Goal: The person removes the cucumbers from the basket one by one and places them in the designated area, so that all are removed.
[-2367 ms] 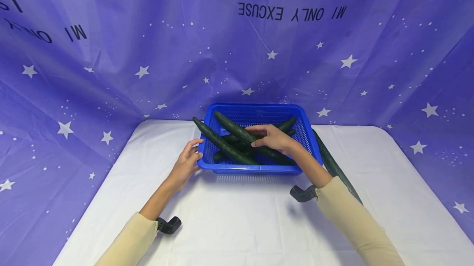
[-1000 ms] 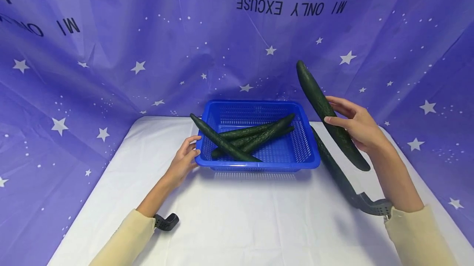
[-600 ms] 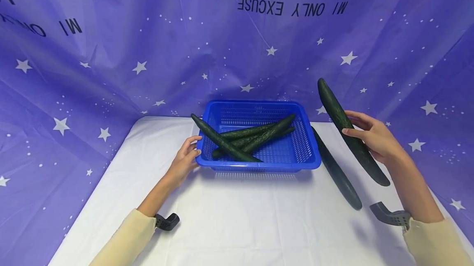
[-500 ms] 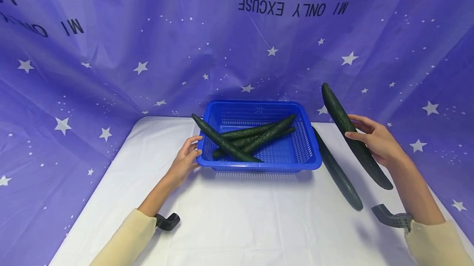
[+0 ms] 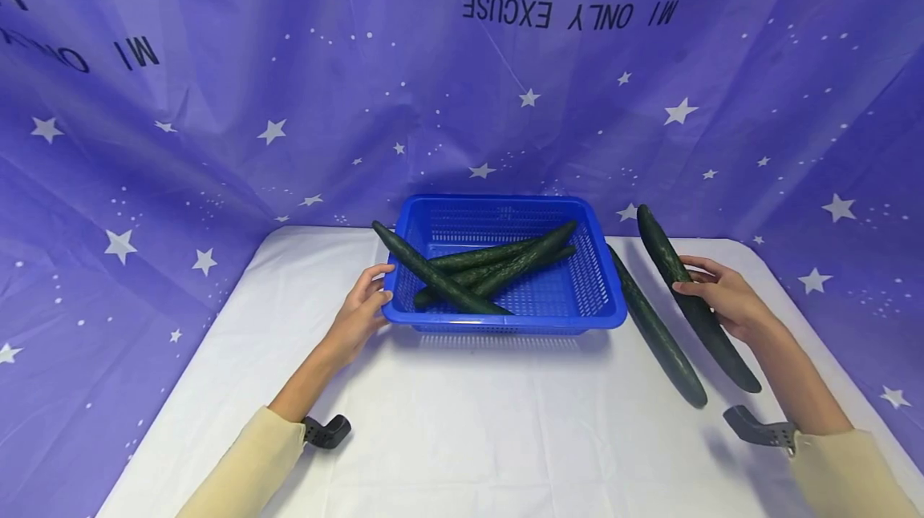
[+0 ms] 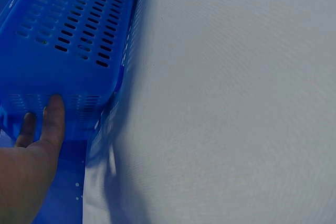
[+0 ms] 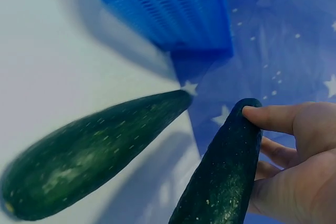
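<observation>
In the head view my left hand [image 5: 356,316] holds the left rim of a blue perforated plastic basket [image 5: 505,322]. The left wrist view has fingers [image 6: 51,124] against its end wall. Several dark green cucumbers [image 5: 521,265] lie crossed inside, and one cucumber [image 5: 407,255] leans over the left rim. My right hand [image 5: 729,297] grips a cucumber [image 5: 711,331] by its middle, to the right of the basket. Whether this cucumber touches the table I cannot tell. Beside it, another cucumber [image 5: 660,341] rests on the cloth, its far end close to the basket's right side.
White cloth [image 5: 462,422] covers the table. Purple star-printed fabric [image 5: 462,117] hangs behind it and along both sides. A dark wrist mount [image 5: 758,427] sits on my right wrist, with another mount [image 5: 326,431] on my left.
My right hand has lifted a cucumber out of the basket, carried it right and lowered it beside the loose one. My left hand has stayed at the basket's left rim.
</observation>
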Action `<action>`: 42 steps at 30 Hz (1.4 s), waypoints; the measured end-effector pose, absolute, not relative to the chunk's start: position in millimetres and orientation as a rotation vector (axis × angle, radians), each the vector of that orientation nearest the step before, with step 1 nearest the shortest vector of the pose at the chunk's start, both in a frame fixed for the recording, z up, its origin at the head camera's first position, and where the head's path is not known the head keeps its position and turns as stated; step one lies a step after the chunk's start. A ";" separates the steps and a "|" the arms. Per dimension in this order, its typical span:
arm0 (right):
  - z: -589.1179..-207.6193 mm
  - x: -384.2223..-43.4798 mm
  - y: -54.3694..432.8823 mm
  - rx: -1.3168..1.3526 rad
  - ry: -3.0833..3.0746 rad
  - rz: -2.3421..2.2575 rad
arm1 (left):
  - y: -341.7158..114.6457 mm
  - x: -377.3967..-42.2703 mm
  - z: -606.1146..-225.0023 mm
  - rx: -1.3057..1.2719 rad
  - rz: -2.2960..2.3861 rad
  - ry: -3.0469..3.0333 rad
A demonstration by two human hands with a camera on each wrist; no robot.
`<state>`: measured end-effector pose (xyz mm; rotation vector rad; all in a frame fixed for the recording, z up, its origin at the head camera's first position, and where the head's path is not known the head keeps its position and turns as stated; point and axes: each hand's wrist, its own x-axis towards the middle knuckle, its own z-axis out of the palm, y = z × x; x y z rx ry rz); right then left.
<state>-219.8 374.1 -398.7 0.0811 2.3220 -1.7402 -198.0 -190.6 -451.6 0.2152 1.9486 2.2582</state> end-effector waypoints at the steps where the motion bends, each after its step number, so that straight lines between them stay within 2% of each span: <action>1: -401.8 -220.4 374.5 0.096 2.324 -1.732 | -190.5 -197.9 -451.5 0.216 2.260 1.947; 21: -440.3 -223.5 382.9 0.186 2.414 -1.505 | -189.8 -199.5 -451.0 0.224 2.263 1.936; 42: -439.5 -226.4 377.4 0.179 2.576 -1.134 | -193.3 -200.3 -455.3 0.254 2.269 1.931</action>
